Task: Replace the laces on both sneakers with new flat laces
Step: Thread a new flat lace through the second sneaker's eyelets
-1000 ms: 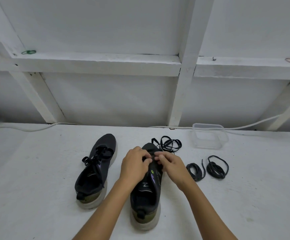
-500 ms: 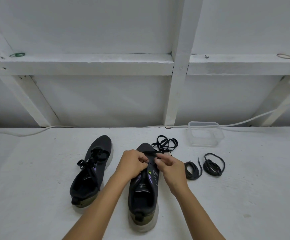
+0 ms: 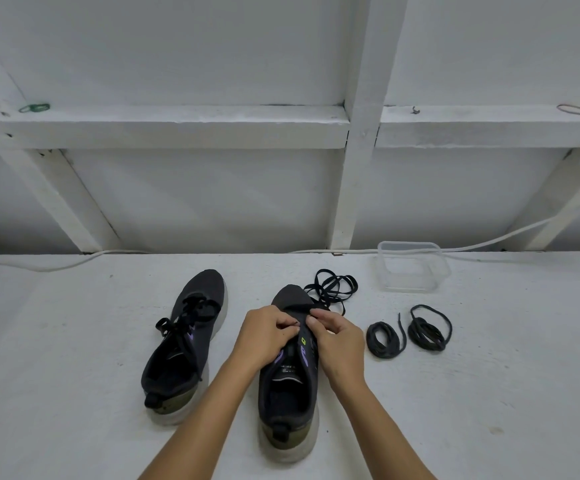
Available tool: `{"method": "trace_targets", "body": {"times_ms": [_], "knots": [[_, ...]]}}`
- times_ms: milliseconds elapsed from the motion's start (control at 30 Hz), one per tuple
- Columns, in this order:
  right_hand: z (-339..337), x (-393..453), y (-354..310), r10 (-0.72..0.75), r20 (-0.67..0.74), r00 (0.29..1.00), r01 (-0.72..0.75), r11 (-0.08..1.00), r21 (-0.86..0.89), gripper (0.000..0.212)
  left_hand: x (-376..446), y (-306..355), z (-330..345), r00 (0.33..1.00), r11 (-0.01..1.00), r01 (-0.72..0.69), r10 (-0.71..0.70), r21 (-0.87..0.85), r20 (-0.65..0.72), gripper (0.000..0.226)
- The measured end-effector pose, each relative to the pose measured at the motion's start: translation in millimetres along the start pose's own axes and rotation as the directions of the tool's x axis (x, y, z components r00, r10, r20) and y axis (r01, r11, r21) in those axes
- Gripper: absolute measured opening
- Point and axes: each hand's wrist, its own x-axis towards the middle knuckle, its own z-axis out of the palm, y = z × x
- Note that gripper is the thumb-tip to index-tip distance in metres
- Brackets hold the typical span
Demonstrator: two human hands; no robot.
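Observation:
Two black sneakers with pale soles stand on the white table, toes pointing away from me. The left sneaker (image 3: pixel 184 344) is laced and tied. Over the front eyelets of the right sneaker (image 3: pixel 290 386), my left hand (image 3: pixel 266 336) and my right hand (image 3: pixel 338 336) each pinch the flat black lace (image 3: pixel 333 287), whose loose length lies piled just beyond the toe. My fingers hide the eyelets being worked. Two coiled round black laces (image 3: pixel 383 339) (image 3: pixel 428 329) lie to the right of the shoe.
A clear plastic container (image 3: pixel 411 266) stands at the back right. A white cable (image 3: pixel 510 233) runs along the table's rear edge under the white wooden frame. A green rubber band (image 3: pixel 34 107) and a tan rubber band (image 3: pixel 572 109) rest on the ledge.
Both hands stay pinched on the lace at the front of the right sneaker, with only small finger shifts. The view has tilted slightly.

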Motion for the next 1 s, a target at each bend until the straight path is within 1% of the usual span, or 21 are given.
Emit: {"method": "trace_targets", "body": {"times_ms": [133, 233, 300, 367, 400, 500, 567, 633, 700, 733, 767, 800, 833, 867, 900, 967, 1000], "knots": [[-1, -1, 0, -0.040, 0.021, 0.999, 0.042, 0.995, -0.091, 0.021, -4, 1, 5, 1.000, 1.000, 0.015, -0.014, 0.017, -0.016, 0.015], [-6, 1, -3, -0.065, 0.084, 0.994, 0.078, 0.983, -0.164, 0.026, -6, 2, 8, 0.999, 0.999, 0.022, -0.021, 0.030, -0.033, 0.015], [-9, 1, -4, -0.092, 0.126, 0.988, 0.118, 0.968, -0.220, 0.026, -6, 3, 10, 0.999, 0.997, 0.027, -0.024, 0.072, -0.048, 0.015], [-12, 0, -4, -0.125, 0.167, 0.978, 0.168, 0.948, -0.271, 0.023, -5, 5, 11, 0.997, 0.997, 0.028, -0.022, 0.078, -0.073, 0.013], [-14, -1, -3, -0.139, 0.181, 0.974, 0.186, 0.942, -0.280, 0.025, -5, 5, 11, 0.997, 0.996, 0.019, -0.013, 0.088, -0.072, 0.012], [-18, -6, -2, -0.145, 0.202, 0.969, 0.194, 0.949, -0.250, 0.044, -3, 6, 7, 0.999, 0.989, -0.035, 0.037, 0.142, -0.014, 0.008], [-19, -7, -5, -0.129, 0.201, 0.971, 0.183, 0.942, -0.280, 0.055, -3, 5, 1, 0.998, 0.990, -0.065, 0.062, 0.123, 0.029, 0.007], [-20, -7, -8, -0.095, 0.196, 0.976, 0.153, 0.941, -0.303, 0.053, -3, 2, -5, 0.995, 0.992, -0.093, 0.089, 0.089, 0.051, 0.008], [-19, -7, -9, -0.083, 0.195, 0.977, 0.141, 0.942, -0.304, 0.045, -6, 0, -11, 0.993, 0.992, -0.110, 0.108, 0.054, 0.048, 0.008], [-18, -7, -9, -0.087, 0.193, 0.977, 0.144, 0.942, -0.302, 0.040, -8, -1, -15, 0.994, 0.995, -0.102, 0.101, 0.006, 0.034, 0.008], [-17, -7, -9, -0.098, 0.190, 0.977, 0.153, 0.942, -0.300, 0.035, -10, -3, -18, 0.997, 0.993, -0.076, 0.078, -0.085, 0.015, 0.008], [-17, -8, -9, -0.112, 0.190, 0.975, 0.165, 0.940, -0.297, 0.031, -12, -5, -23, 0.999, 0.976, -0.042, 0.043, -0.212, 0.003, 0.009], [-15, -8, -8, -0.125, 0.195, 0.973, 0.180, 0.938, -0.297, 0.027, -14, -8, -28, 1.000, 0.943, -0.011, 0.012, -0.332, 0.000, 0.009], [-13, -8, -8, -0.137, 0.202, 0.970, 0.194, 0.934, -0.300, 0.024, -16, -11, -33, 1.000, 0.908, 0.005, -0.008, -0.418, -0.004, 0.010], [-12, -9, -7, -0.144, 0.206, 0.968, 0.203, 0.930, -0.307, 0.023, -18, -13, -38, 1.000, 0.887, 0.010, -0.017, -0.462, -0.011, 0.010], [-10, -10, -8, -0.153, 0.206, 0.967, 0.215, 0.921, -0.325, 0.023, -20, -14, -43, 0.999, 0.877, 0.001, -0.019, -0.481, -0.033, 0.009], [-9, -12, -8, -0.164, 0.205, 0.965, 0.227, 0.915, -0.334, 0.023, -20, -13, -43, 0.999, 0.894, -0.013, -0.012, -0.448, -0.053, 0.008]]}}
